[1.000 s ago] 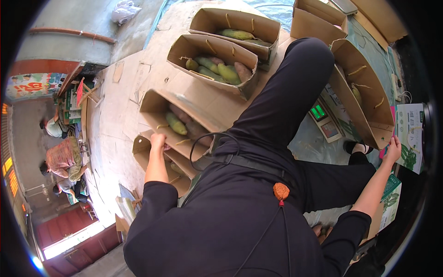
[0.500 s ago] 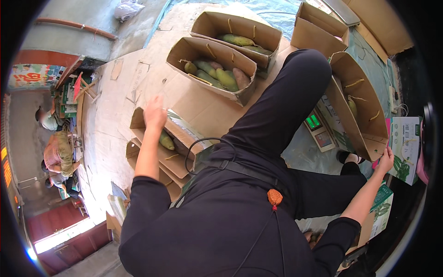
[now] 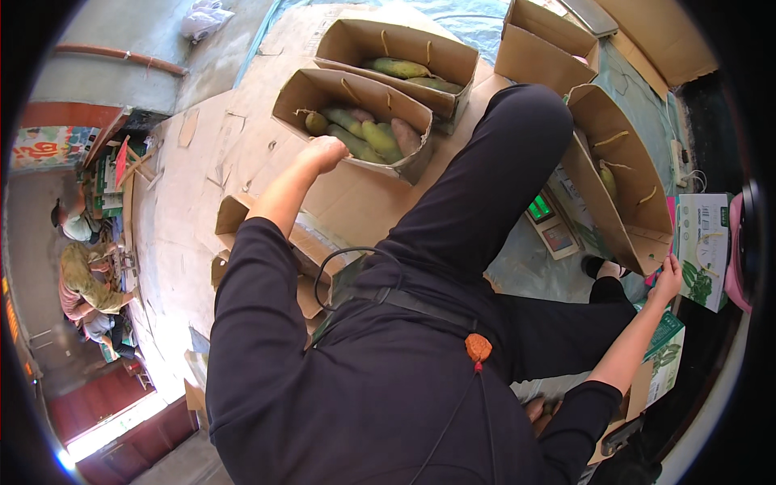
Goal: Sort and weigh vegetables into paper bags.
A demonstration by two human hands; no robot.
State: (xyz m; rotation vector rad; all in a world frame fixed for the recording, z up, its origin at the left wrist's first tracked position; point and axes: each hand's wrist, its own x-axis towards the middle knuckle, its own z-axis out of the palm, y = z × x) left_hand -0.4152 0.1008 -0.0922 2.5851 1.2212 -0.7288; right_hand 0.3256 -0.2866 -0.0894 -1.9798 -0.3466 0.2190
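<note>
My left hand (image 3: 327, 153) has its fingers curled together at the near rim of an open cardboard gift box (image 3: 283, 97) holding several mangoes (image 3: 380, 139), green and reddish. Whether it grips the rim or the rope handle there is hidden. On the right, my right hand (image 3: 668, 279) pinches the near corner of another tall cardboard box (image 3: 614, 194). Yellow rope handles show inside that box, with a green mango (image 3: 608, 182) partly visible. It leans over a scale (image 3: 552, 226) with a lit green display.
Behind the mango box stands a second filled box (image 3: 339, 52); another box (image 3: 550, 48) is farther right. More boxes (image 3: 230, 217) lie under my left arm. A printed white-green carton (image 3: 703, 242) stands at the right. People (image 3: 89, 275) work at the far left.
My left hand has moved away from the boxes beside my left hip, forward and right to the near rim of the mango box. My right hand stays at the box corner.
</note>
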